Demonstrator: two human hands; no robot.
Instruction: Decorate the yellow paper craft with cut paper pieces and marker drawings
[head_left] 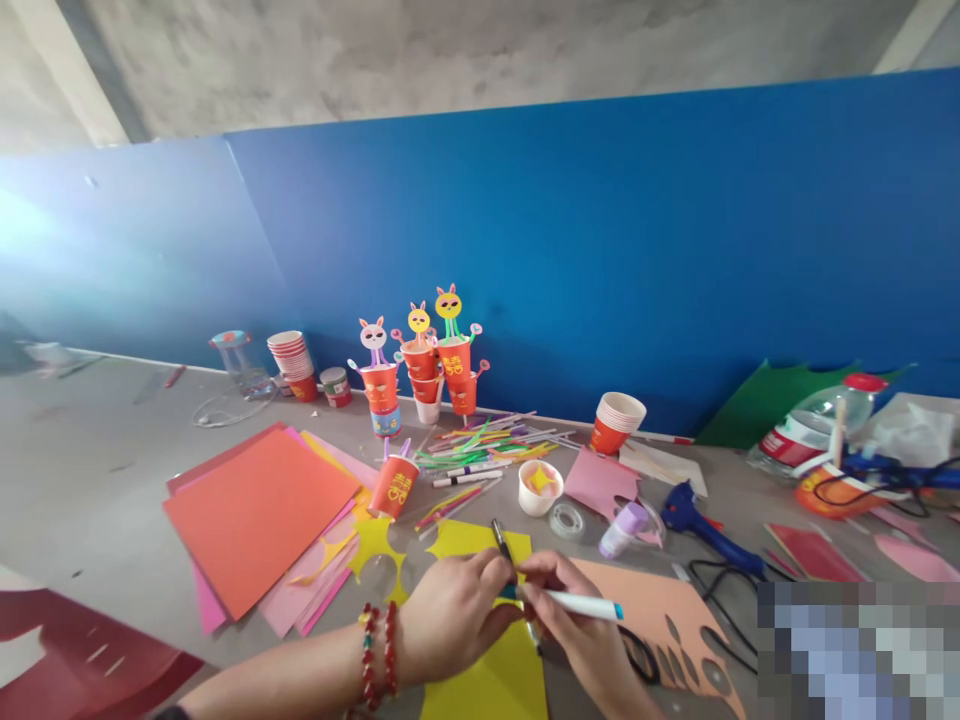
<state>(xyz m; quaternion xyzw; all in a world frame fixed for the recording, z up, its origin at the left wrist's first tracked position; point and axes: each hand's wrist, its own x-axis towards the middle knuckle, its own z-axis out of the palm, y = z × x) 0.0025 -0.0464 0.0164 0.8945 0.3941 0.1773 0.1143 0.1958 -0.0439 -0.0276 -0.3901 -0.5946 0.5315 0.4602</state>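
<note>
A white marker (581, 605) with a blue tail end is gripped in my right hand (574, 610), thumb and fingers pinched round its barrel. My left hand (454, 610), with red bead bracelets at the wrist, is closed on the dark blue-green cap (508, 591) at the marker's other end. Whether cap and barrel are joined there is hidden by the fingers. A dark pen (501, 537) shows just beyond the fingertips, partly covered by the hands. Beneath both hands lies a yellow sheet (487, 680), and cut yellow scraps (375, 548) are to the left.
Orange and pink paper (262, 510) is stacked left. Several red cups with animal faces (379, 385) stand by the blue partition (600, 250). Straws (487, 440), a paper cup (538, 490), clear tape (566, 520), a glue stick (624, 530) and a blue glue gun (705, 530) lie beyond and right.
</note>
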